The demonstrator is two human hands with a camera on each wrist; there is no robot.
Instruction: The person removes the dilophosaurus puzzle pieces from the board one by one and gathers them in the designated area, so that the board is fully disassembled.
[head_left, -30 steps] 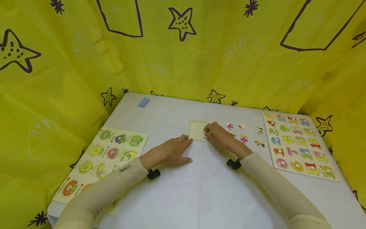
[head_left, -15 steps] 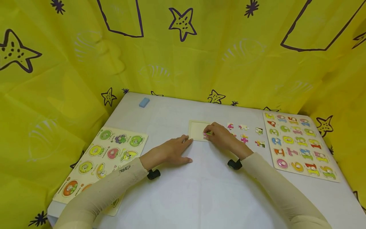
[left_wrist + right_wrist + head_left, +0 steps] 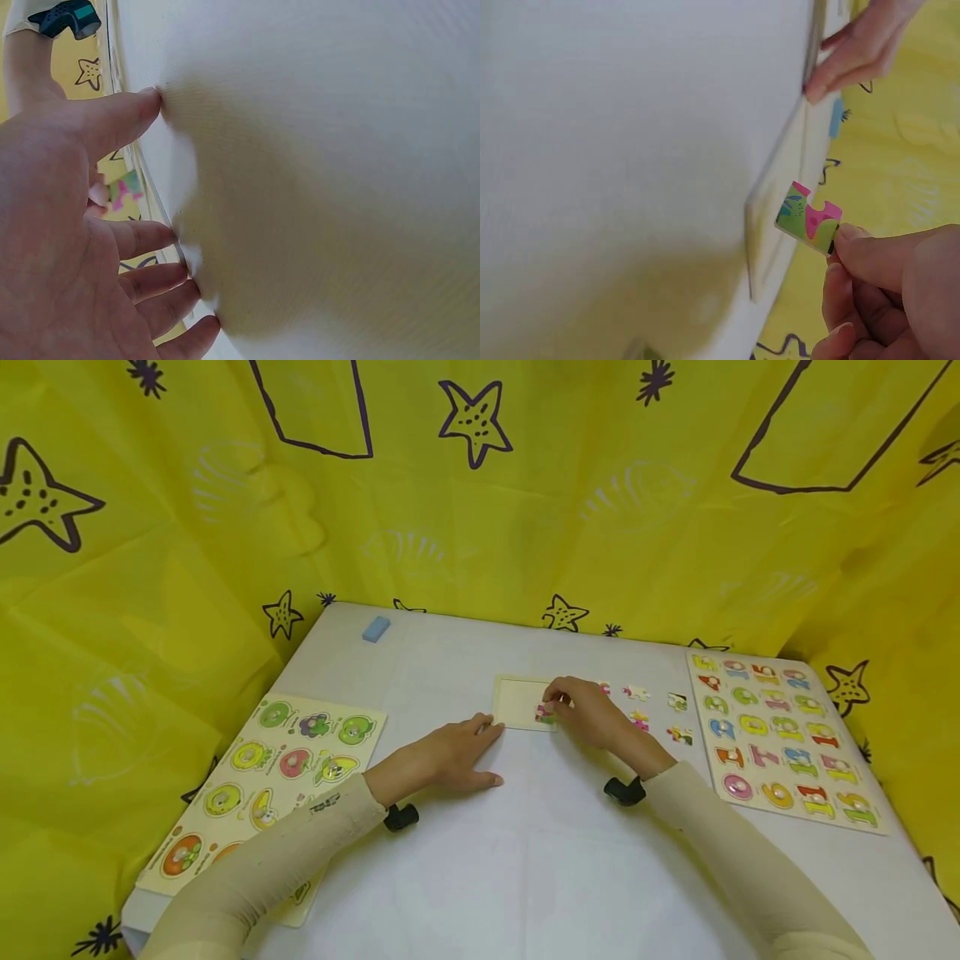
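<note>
My right hand (image 3: 592, 714) pinches a pink-and-green jigsaw piece (image 3: 808, 217) between thumb and fingertips. The piece is tilted and held above the right part of a small, shallow, pale puzzle tray (image 3: 519, 700). In the right wrist view, its printed side shows, with a rounded notch in one edge. My left hand (image 3: 450, 758) lies with fingers spread, its fingertips right at the tray's near left corner and its thumb on the white tabletop. Several loose jigsaw pieces (image 3: 637, 692) lie to the right of the tray, partly hidden behind my right hand.
A fruit puzzle board (image 3: 296, 764) lies on the left, partly under my left forearm. On the right is a number puzzle board (image 3: 783, 739). A blue block (image 3: 377, 628) sits at the back left, and a yellow patterned curtain (image 3: 480, 527) surrounds the table.
My right hand has shifted slightly right, and the jigsaw piece in its fingers has been turned so more of it shows. My left hand has stayed in place.
</note>
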